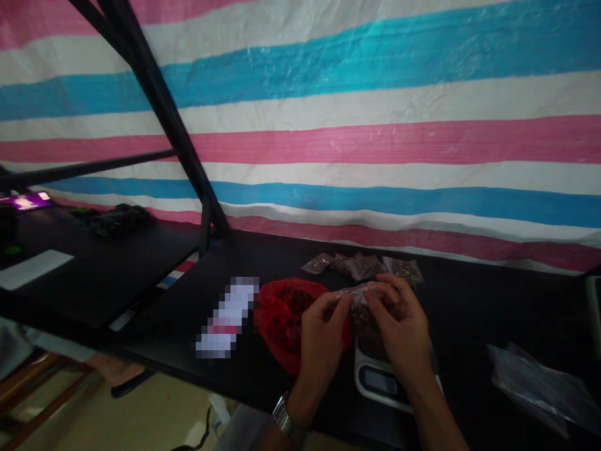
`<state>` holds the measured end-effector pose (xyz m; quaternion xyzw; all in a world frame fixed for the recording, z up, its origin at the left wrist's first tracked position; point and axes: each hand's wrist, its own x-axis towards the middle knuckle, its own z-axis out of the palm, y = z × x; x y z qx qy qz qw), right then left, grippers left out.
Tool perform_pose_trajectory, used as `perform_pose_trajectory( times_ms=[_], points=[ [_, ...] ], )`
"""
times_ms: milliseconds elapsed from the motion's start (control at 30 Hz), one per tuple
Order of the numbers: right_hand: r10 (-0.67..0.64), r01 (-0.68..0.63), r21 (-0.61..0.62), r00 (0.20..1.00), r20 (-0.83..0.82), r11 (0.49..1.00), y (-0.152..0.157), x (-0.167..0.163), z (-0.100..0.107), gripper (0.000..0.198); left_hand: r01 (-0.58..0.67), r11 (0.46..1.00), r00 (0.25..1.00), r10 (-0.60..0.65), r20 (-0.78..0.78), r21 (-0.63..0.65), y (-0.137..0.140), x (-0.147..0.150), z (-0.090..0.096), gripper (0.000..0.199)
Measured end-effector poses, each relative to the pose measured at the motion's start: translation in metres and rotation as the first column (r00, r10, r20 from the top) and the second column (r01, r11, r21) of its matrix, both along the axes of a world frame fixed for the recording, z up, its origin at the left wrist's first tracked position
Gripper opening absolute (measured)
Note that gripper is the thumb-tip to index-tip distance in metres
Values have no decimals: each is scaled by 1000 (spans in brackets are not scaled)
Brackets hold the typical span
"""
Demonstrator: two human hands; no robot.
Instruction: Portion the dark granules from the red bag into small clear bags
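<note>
Between my two hands hangs a small clear zip bag (pixel 360 316) with brownish dried bits in its lower part. My left hand (pixel 323 332) pinches the left end of its top edge, and my right hand (pixel 399 319) pinches the right end. Below the bag sits a white digital scale (pixel 382 383), partly hidden by my right wrist; its display digits are too blurred to read. Left of my hands stands an open red plastic bag (pixel 282 326) holding dark dried material. Behind my hands lie several filled small bags (pixel 366 266).
Flat clear plastic bags (pixel 544 382) lie on the black table (pixel 464 313) at the right. A blurred-out pale strip (pixel 228 319) lies left of the red bag. A black metal frame (pixel 164 113) rises at the left, before a striped sheet (pixel 375 144). Someone's foot (pixel 113 369) shows below.
</note>
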<state>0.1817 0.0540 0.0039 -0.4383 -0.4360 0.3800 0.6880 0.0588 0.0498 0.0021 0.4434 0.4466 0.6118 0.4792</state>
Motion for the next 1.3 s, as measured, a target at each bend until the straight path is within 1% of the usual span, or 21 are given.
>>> perform_pose_trajectory(
  times_ms=[133, 300, 500, 600, 667, 733, 867, 1067, 1200, 1300],
  points=[
    [-31, 31, 10, 1000, 6, 999, 0, -1, -3, 41, 11, 1000, 1000, -11, 10, 4, 0, -1, -2, 23],
    [-70, 70, -14, 998, 9, 997, 0, -2, -3, 41, 2, 1000, 1000, -2, -16, 9, 1, -3, -1, 21],
    [-14, 15, -33, 999, 31, 999, 1, -13, 3, 46, -6, 1000, 1000, 6, -9, 31, 3, -10, -5, 18],
    [-35, 35, -27, 999, 18, 999, 2, -21, 4, 44, -18, 999, 1000, 19, -18, 36, 3, -15, -5, 17],
    [-53, 53, -12, 999, 12, 999, 3, -25, 3, 42, -27, 999, 1000, 27, -2, 36, 3, -18, -4, 17],
    [-44, 44, -1, 999, 21, 999, 2, -27, 3, 42, -30, 999, 999, 29, 24, 31, 3, -20, -2, 17],
    [-6, 6, 4, 999, 42, 1000, 2, -30, 2, 42, 6, 1000, 999, -7, 50, 24, 2, -23, -1, 18],
    [-40, 39, 24, 999, 31, 999, 2, -31, 3, 45, 46, 999, 996, -47, 76, 22, 1, -25, -1, 17],
    [12, -12, 4, 998, 62, 1000, -1, -30, 4, 50, 44, 998, 995, -47, 86, 33, 0, -25, 0, 17],
    [-15, 14, 14, 996, 85, 1000, -4, -29, 6, 48, 50, 998, 997, -53, 63, 48, -1, -25, -1, 13]
  ],
)
